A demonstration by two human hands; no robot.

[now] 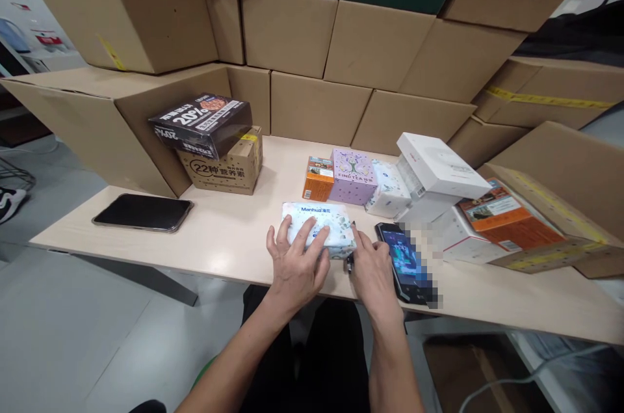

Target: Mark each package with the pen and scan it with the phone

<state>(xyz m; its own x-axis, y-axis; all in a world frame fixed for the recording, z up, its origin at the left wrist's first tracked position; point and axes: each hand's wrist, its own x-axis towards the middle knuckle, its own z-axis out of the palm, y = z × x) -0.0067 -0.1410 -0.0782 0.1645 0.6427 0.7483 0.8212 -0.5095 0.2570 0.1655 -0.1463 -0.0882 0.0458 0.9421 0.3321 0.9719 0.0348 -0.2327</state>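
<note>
The white floral soft tissue pack (319, 226) lies near the tabletop's (234, 237) front edge; left hand (296, 263) rests on it, fingers spread, while right hand (373, 273) pinches a dark pen (350, 261) beside it

I'm in a packing or stockroom space. Plain cardboard cartons (312, 42) are stacked in a wall from my ten to two o'clock behind a pale work table (229, 237), with small retail product boxes (351, 175) grouped at one o'clock
</note>
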